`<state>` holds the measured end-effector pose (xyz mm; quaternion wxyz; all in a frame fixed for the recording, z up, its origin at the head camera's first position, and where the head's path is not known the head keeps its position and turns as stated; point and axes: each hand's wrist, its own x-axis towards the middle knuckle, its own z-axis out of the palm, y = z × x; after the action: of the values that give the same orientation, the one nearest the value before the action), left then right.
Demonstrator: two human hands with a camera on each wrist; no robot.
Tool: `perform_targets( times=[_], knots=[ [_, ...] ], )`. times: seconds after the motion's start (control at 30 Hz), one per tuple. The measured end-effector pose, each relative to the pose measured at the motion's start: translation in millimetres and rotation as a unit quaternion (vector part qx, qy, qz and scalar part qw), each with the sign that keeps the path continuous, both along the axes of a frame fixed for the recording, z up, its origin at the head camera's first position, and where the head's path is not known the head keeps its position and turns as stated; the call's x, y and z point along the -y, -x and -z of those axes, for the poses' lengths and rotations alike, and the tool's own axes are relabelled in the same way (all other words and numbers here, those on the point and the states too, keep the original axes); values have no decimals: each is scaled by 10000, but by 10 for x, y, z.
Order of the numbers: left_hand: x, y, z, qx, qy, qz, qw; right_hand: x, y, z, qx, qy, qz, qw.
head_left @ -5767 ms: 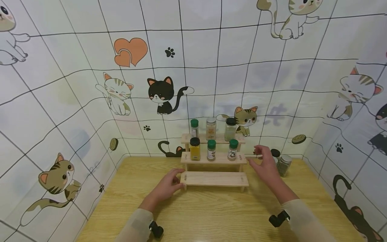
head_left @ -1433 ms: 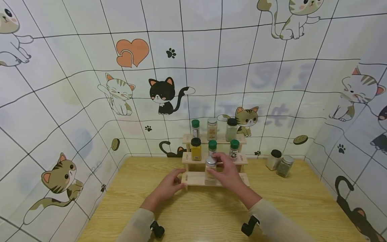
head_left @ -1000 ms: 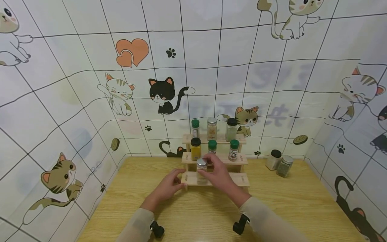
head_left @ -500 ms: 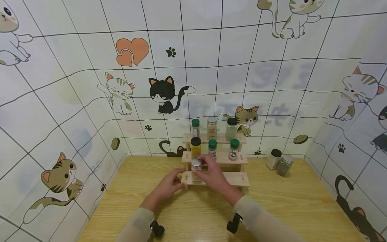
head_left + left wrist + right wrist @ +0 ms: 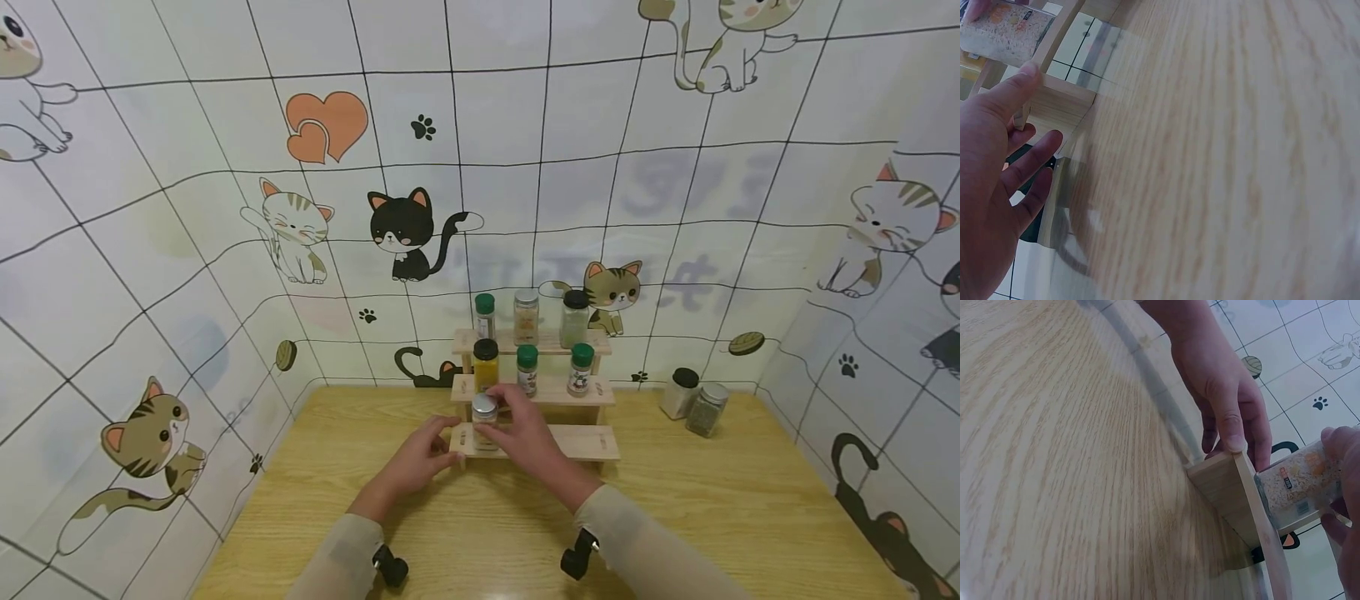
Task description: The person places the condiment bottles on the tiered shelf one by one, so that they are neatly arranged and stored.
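Note:
A three-step wooden spice rack [image 5: 577,442] stands at the back of the table. Its lowest step is pinched at the left end by my left hand [image 5: 411,463], thumb on the front corner and fingers behind, as the right wrist view shows. My right hand [image 5: 528,439] holds a clear spice jar [image 5: 483,410] with a silver lid upright at the left end of that step. Pale grains with orange bits fill the jar [image 5: 1297,484]. Behind it on the middle step are a yellow jar [image 5: 486,367] with a black lid and two green-capped jars [image 5: 527,371] [image 5: 580,371].
The top step bears a green-capped jar [image 5: 485,317], a silver-lidded jar [image 5: 526,318] and a black-lidded jar [image 5: 574,321]. On the table at right stand a black-lidded jar [image 5: 679,393] and a silver-lidded jar [image 5: 707,410]. A cat-print sheet [image 5: 495,150] covers the walls.
My right hand, at the jars on the right at first, has brought the silver-lidded jar to the lowest step and moved it leftward to its left end. My left hand has stayed at the rack.

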<state>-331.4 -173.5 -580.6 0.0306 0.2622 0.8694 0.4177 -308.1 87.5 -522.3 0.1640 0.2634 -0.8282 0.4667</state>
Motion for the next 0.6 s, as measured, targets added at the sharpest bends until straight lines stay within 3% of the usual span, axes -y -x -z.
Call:
perform_targets(
  times=[0.33, 0.6],
  knots=[
    [-4, 2, -5, 26, 13, -15, 10000, -124, -119, -21, 443, 128, 324, 9984],
    [4, 19, 22, 37, 23, -8, 10000, -413, -242, -5, 259, -32, 492, 9984]
  ],
)
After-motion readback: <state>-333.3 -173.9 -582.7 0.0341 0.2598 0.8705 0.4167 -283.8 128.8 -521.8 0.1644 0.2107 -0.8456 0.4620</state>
